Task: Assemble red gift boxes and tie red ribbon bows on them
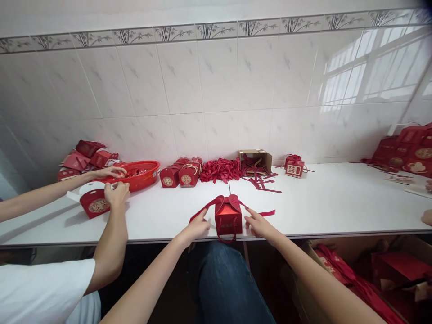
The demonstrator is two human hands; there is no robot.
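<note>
Left hand (196, 227), right hand (260, 225): forefingers extended; whether pinching, cannot tell. Red box (228, 221): one, between the fingers. Ribbon (210, 204): at fingertips. Step: presumably tying; next likely calls for crossing ends.

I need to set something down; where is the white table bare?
Widest: between the right hand, the red stack and another person's hand. Smaller: between the co-worker's box and the left hand. Crowded: around the red basin, the ribbon pile and the cardboard box.
</note>
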